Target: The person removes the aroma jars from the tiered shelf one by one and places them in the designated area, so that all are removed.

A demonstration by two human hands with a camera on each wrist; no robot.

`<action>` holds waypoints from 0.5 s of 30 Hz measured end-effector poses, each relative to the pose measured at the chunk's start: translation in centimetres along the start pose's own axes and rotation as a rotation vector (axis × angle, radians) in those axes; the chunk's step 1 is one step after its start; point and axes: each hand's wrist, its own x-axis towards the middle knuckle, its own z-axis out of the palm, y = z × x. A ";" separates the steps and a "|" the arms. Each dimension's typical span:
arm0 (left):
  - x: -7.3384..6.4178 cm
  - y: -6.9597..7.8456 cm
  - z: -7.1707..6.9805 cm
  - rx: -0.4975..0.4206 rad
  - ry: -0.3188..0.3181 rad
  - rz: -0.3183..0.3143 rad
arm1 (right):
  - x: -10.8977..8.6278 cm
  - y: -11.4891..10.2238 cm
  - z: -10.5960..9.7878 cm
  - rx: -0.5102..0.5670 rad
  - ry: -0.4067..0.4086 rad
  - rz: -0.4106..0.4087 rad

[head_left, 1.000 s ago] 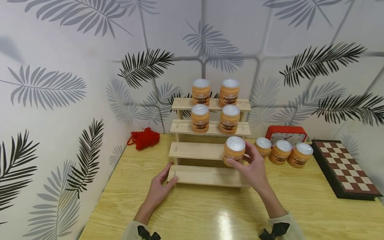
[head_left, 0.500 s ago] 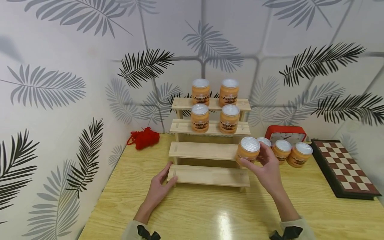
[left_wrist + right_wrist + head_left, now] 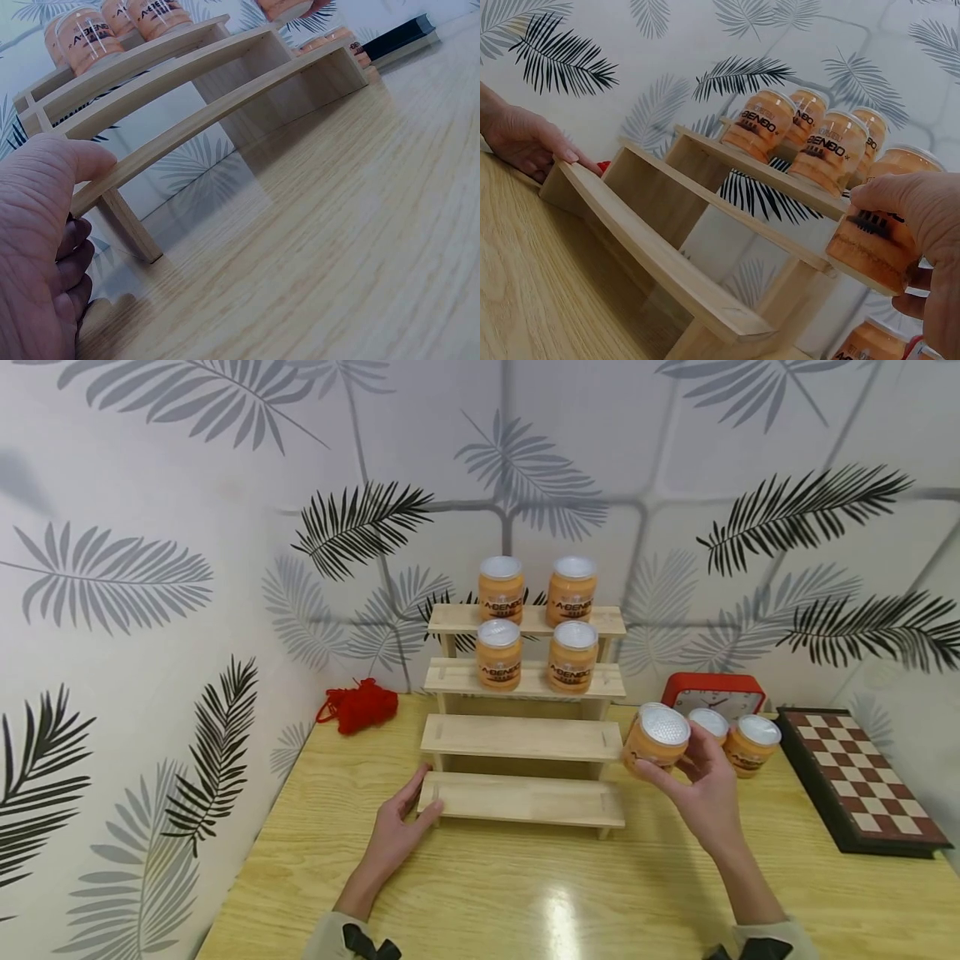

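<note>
A four-tier wooden step rack (image 3: 521, 797) stands on the table. My left hand (image 3: 399, 827) grips the left end of its lowest shelf; in the left wrist view the thumb (image 3: 90, 159) lies on the shelf and the other fingers curl below. My right hand (image 3: 708, 793) holds an orange jar (image 3: 654, 745) with a clear ridged lid, in the air just right of the rack and slightly tilted. Thumb and fingers clasp the jar's sides in the right wrist view. Two jars (image 3: 500, 662) sit on the second tier from the top, and two more (image 3: 500, 589) on the top tier.
Similar jars (image 3: 752, 745) stand in a row on the table at right, one mostly hidden behind the held jar. Behind them is a red clock (image 3: 716, 695). A checkered board (image 3: 862, 777) lies farther right; red yarn (image 3: 360, 706) lies left, by the patterned wall.
My right hand has carried the jar rightward, from over the third tier's right end to beside the rack near the row of jars. My left hand has stayed on the shelf.
</note>
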 end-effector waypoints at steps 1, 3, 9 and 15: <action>0.0 0.0 0.0 0.001 -0.001 -0.001 | 0.0 0.1 -0.2 -0.004 0.006 0.003; 0.0 0.0 0.0 0.001 -0.003 0.000 | 0.0 0.5 -0.6 -0.016 0.013 0.010; -0.1 -0.1 -0.1 0.010 -0.005 0.003 | -0.6 2.1 -1.2 -0.064 -0.012 0.056; 0.0 -0.1 0.0 0.002 -0.002 0.000 | -0.9 4.3 -1.5 -0.047 -0.028 0.068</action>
